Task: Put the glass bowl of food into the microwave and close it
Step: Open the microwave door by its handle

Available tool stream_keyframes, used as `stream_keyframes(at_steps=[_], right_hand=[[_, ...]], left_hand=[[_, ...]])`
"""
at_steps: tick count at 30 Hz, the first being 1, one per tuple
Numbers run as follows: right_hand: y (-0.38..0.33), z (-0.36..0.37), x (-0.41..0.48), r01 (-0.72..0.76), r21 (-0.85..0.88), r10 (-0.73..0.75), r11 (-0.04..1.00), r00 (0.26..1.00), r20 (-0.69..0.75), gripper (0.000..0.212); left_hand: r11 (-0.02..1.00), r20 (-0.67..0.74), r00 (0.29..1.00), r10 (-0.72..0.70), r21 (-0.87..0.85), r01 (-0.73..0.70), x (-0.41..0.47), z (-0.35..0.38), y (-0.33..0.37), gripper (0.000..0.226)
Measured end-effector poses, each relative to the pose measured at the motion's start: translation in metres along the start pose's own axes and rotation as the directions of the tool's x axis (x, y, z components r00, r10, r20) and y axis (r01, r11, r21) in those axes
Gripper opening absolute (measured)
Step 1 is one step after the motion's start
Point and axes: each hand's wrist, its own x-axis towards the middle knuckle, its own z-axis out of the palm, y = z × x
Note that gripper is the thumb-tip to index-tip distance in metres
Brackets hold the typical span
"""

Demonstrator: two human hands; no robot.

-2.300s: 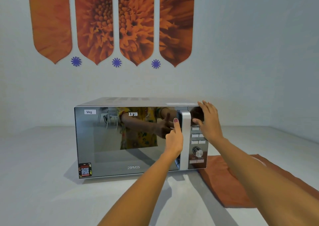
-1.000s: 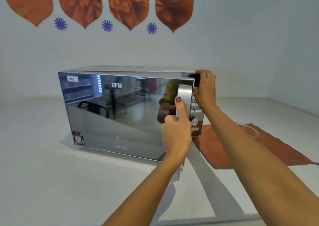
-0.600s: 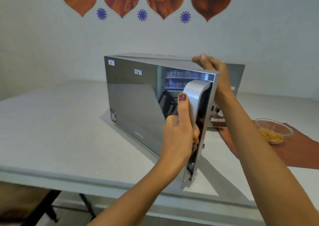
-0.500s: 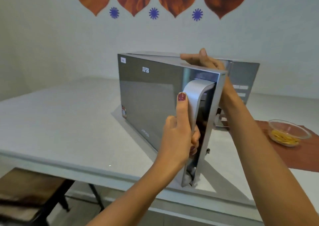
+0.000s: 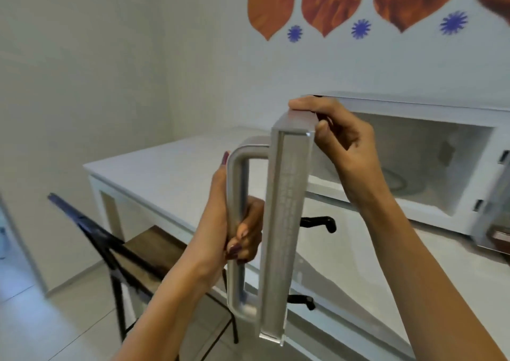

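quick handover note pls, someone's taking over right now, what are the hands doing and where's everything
Left hand: closed around the silver D-shaped door handle.
Right hand: gripping the top corner of the silver microwave door, which is swung wide open and seen edge-on.
White microwave cavity: open, with only its glass turntable visible inside, standing on the white table.
Glass bowl of food: out of view in this frame.
Done: door opened.
Left: let go of the door, fetch the bowl, set it on the turntable, shut the door.

Two bare forearms, no sleeves, dark red polish on fingers (image 5: 234, 249)
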Motion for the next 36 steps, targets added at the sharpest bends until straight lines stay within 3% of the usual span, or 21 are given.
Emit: stream_keyframes(at_steps=[2, 5, 9, 12, 15, 18, 22, 24, 28, 30, 33, 36], right_hand=[[0.003, 0.017, 0.005, 0.028, 0.006, -0.028, 1.0, 1.0, -0.006, 0.06], [0.005, 0.04, 0.011, 0.011, -0.034, -0.013, 0.999, 0.999, -0.045, 0.05], [0.007, 0.066, 0.019, -0.004, -0.092, -0.006, 0.996, 0.994, -0.111, 0.04], [0.007, 0.084, 0.024, -0.033, -0.116, 0.017, 0.993, 0.99, -0.14, 0.038], [0.007, 0.099, 0.027, -0.055, -0.127, 0.033, 0.99, 0.985, -0.171, 0.037], [0.007, 0.104, 0.028, -0.052, -0.128, 0.025, 0.99, 0.978, -0.208, 0.036], [0.007, 0.102, 0.028, -0.055, -0.147, 0.026, 0.988, 0.981, -0.192, 0.038], [0.007, 0.102, 0.028, -0.061, -0.153, 0.031, 0.986, 0.982, -0.187, 0.039], [0.006, 0.103, 0.027, -0.078, -0.145, 0.05, 0.986, 0.982, -0.184, 0.042], [0.005, 0.104, 0.025, -0.084, -0.121, 0.058, 0.989, 0.977, -0.206, 0.045], [0.004, 0.104, 0.021, -0.074, -0.104, 0.045, 0.992, 0.965, -0.257, 0.044], [0.004, 0.102, 0.016, -0.016, -0.134, -0.034, 0.991, 0.931, -0.363, 0.031]], left_hand=[[0.993, -0.195, 0.975, 0.106, 0.077, -0.092, -0.006, -0.014, 0.0, 0.072], [0.957, -0.41, 0.869, 0.276, 0.198, -0.21, -0.008, -0.032, 0.004, 0.065], [0.93, -0.496, 0.792, 0.355, 0.271, -0.248, -0.011, -0.048, 0.008, 0.06], [0.915, -0.543, 0.758, 0.362, 0.362, -0.178, -0.012, -0.06, 0.01, 0.047], [0.915, -0.619, 0.712, 0.333, 0.396, -0.084, -0.013, -0.067, 0.015, 0.071], [0.911, -0.622, 0.714, 0.321, 0.409, -0.052, -0.012, -0.069, 0.017, 0.089], [0.912, -0.647, 0.698, 0.305, 0.41, -0.018, -0.01, -0.069, 0.016, 0.05], [0.906, -0.656, 0.688, 0.309, 0.422, -0.004, -0.01, -0.068, 0.017, 0.045], [0.915, -0.686, 0.66, 0.308, 0.403, -0.009, -0.011, -0.063, 0.019, 0.078], [0.915, -0.704, 0.635, 0.318, 0.404, -0.01, -0.01, -0.06, 0.022, 0.083], [0.874, -0.709, 0.574, 0.409, 0.485, -0.025, -0.011, -0.056, 0.029, 0.046], [0.751, -0.648, 0.448, 0.616, 0.655, -0.086, -0.009, -0.053, 0.036, 0.026]])
